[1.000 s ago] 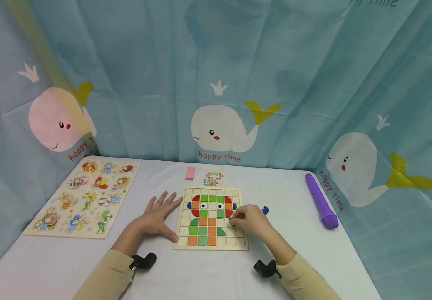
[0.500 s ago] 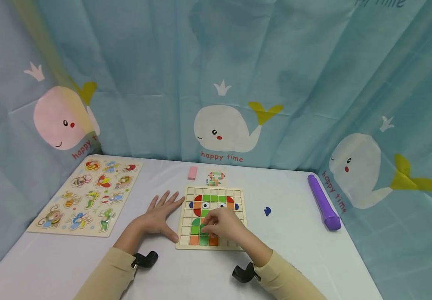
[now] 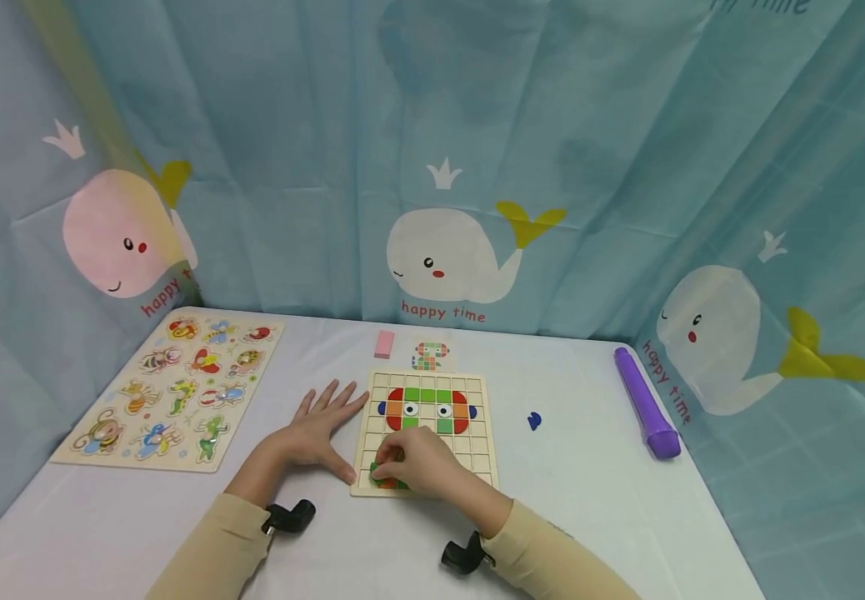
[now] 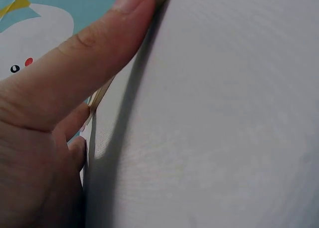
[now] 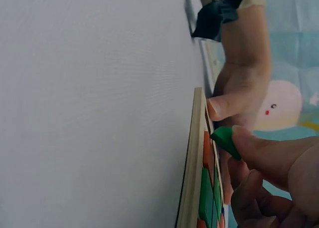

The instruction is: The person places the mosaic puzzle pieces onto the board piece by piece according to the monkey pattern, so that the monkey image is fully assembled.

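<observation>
A wooden grid board [image 3: 482, 467] lies on the table with red, orange, green and blue pieces set in it as a figure with two round eyes. My right hand [image 3: 423, 461] is over its lower left part and pinches a small green puzzle piece [image 5: 226, 141] between thumb and finger. In the right wrist view that piece is at the board's surface, tilted. My left hand [image 3: 316, 433] lies spread along the board's left edge, thumb and index fingertip touching it. The right hand hides much of the figure's lower half.
Behind the board lie a pattern card [image 3: 430, 356] and a pink block [image 3: 383, 344]. Blue pieces [image 3: 534, 421] rest to the right, and a purple microphone-shaped object [image 3: 647, 404] lies farther right. An insect puzzle board [image 3: 170, 392] occupies the left side. A whale-print curtain [image 3: 290, 250] hangs behind.
My right hand has moved left across the board with the green piece, from the figure's right side to the lower left corner. The left hand stays at the board's edge.
</observation>
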Demonstrator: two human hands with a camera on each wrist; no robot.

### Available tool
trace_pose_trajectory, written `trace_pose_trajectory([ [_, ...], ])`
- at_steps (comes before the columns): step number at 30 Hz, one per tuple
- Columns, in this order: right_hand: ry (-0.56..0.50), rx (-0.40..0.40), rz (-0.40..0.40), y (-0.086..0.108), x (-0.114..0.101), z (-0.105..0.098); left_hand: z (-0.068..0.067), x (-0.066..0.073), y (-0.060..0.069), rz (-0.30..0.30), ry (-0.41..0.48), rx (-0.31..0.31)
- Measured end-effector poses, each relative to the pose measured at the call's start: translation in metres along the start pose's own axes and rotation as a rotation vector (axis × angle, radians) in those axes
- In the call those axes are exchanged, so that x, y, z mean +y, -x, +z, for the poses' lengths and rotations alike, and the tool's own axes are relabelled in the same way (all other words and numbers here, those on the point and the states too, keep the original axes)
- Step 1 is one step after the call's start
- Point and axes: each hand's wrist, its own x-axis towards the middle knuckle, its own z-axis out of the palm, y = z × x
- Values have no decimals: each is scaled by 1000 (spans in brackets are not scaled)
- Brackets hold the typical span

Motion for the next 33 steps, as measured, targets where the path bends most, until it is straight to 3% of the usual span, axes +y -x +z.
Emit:
trace_pose_trajectory([
  [15,136,14,-26,-7,-4,13,1,-1,0,0,-13,7],
  [20,180,67,41,-10,-2,13,1,0,0,4,-10,16],
  [27,179,138,114,-9,8,1,1,-1,0,2,-30,22],
  [33,141,158,149,-1,34,-22,3,-3,-1,-3,-29,22],
])
